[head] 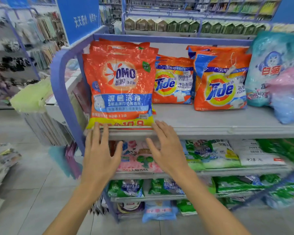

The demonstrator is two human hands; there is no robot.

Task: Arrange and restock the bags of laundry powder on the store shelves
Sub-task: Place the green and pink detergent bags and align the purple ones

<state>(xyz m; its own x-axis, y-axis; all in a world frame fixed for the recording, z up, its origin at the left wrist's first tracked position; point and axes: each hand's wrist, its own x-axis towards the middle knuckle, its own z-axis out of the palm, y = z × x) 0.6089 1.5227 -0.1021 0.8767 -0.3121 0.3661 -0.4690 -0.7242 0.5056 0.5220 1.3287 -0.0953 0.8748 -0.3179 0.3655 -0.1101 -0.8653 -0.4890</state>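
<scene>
Store aisle shelving fills the view, its top shelf (210, 122) only part stocked: OMO bags (120, 85) stand at the left front edge, Tide bags (219, 82) sit farther back, with bare shelf in front. Left hand (98, 153) and right hand (168, 150) hover spread and empty, fingertips at the OMO bags' base; fronting looks unfinished.

The front OMO bag (120, 85) hides most of the bags stacked behind it; only their top edges show. The pink and blue bag (288, 97) at the right is cut off by the picture's edge. The left hand (100, 153) and right hand (168, 150) cover part of the pink floral bag (136, 158) below. Small print on the bags is too blurred to read.
</scene>
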